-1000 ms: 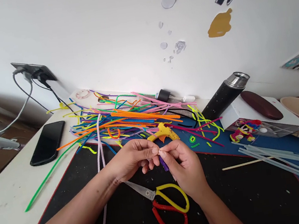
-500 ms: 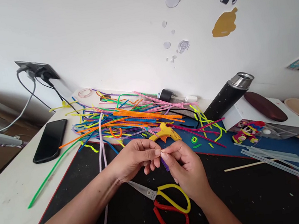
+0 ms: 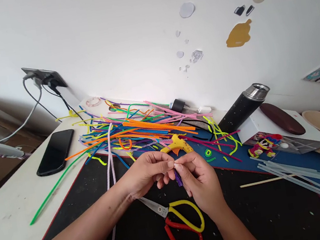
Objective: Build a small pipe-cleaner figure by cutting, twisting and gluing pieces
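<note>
Purple piece [image 3: 178,179] sits at the middle of the scene, just under your meeting fingertips and against your right hand [image 3: 201,178]. Your right grip is pinched closed on it. Your left hand [image 3: 148,174] has its grip closed too, thumb against forefinger, its tips touching those of the right; you cannot tell what lies between them.

Below your hands, at the near side, scissors [image 3: 161,211] with one yellow and one red handle lie on the black mat [image 3: 237,212]. Just beyond your fingers is a yellow glue gun [image 3: 185,146], partly hidden by your hands. Farther back you have a heap of coloured pipe cleaners [image 3: 148,124] spread over the tabletop [image 3: 8,211], with a phone [image 3: 55,152] to its left. On the right, a wooden stick [image 3: 256,183] and translucent sticks [image 3: 318,175] lie near a small colourful figure [image 3: 263,148].
</note>
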`<state>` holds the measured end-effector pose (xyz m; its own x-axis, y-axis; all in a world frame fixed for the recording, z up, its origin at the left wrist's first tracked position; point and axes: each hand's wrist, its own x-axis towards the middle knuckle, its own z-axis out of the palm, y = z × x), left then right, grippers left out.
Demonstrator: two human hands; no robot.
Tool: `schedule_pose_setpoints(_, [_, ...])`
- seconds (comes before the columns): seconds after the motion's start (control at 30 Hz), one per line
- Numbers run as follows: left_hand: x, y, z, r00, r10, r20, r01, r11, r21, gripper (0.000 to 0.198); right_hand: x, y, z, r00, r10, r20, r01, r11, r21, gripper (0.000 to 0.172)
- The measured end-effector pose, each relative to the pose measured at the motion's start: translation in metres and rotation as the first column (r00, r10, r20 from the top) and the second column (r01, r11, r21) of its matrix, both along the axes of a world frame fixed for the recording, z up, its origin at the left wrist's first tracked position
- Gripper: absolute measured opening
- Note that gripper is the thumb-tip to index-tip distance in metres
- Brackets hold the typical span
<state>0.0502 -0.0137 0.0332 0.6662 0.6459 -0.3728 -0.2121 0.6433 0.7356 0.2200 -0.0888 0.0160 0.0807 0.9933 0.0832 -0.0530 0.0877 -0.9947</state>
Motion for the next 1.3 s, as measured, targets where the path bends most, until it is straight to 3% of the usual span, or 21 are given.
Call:
schedule_pose_setpoints(0.23, [0.000, -0.001, -0.002, 1.000, 0.010, -0.010, -0.009, 1.000, 0.004, 0.040, -0.001, 0.001, 0.000, 1.000, -0.005, -0.003, 0.005, 1.000, 0.003, 0.022])
schedule_pose_setpoints(0.4, [-0.001, 0.002, -0.002, 0.999, 0.009, -0.049, -0.007, 0.999, 0.048, 0.044, 0.000, 0.002, 0.003, 0.994, -0.035, 0.107, 0.031, 0.999, 0.039, 0.023])
schedule_pose_setpoints(0.73, [-0.004, 0.006, -0.003, 0.992, 0.009, -0.123, 0.010, 0.988, 0.152, 0.045, 0.002, 0.003, 0.007, 0.945, -0.086, 0.316, 0.035, 0.986, 0.162, 0.007])
schedule_pose_setpoints(1.3, [-0.007, 0.009, 0.007, 0.964, 0.009, -0.266, 0.073, 0.951, 0.300, 0.037, 0.004, 0.003, 0.005, 0.883, -0.101, 0.458, 0.035, 0.988, 0.149, 0.012])
